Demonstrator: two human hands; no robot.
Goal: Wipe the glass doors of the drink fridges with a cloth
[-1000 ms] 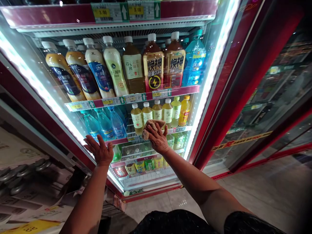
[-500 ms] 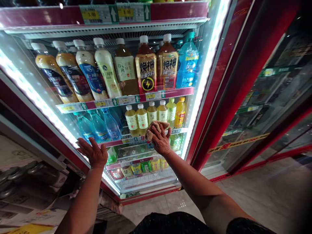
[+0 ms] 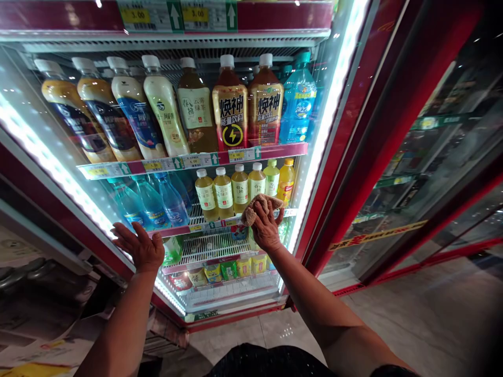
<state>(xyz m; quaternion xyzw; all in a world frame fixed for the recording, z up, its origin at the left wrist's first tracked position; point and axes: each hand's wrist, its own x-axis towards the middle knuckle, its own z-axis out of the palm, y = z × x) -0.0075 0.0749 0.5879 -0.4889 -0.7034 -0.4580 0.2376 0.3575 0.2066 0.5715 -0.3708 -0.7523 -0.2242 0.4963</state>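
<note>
A brown cloth (image 3: 253, 208) is bunched under the fingers of my right hand (image 3: 268, 226), which presses it toward the glass front of a lit drinks fridge (image 3: 314, 178). Behind the cloth stand small pale-yellow tea bottles (image 3: 223, 193) and an orange-yellow bottle (image 3: 286, 182). My left hand (image 3: 142, 248) is raised at the fridge's lower left with its fingers spread and nothing in it. Beyond that hand are blue bottles (image 3: 173, 201) on the same shelf. Whether the left palm touches the glass, I cannot tell.
Larger bottles (image 3: 230, 104) line the shelf above, with price strips (image 3: 149, 166) along its edge. Red-framed fridge doors (image 3: 369, 183) continue to the right. Stacked packs of dark cans (image 3: 39, 293) are at the lower left. Tiled floor (image 3: 393, 314) lies below.
My right hand and the cloth have shifted slightly right across the fridge front. My left hand appears a little further left, as the whole view has also shifted.
</note>
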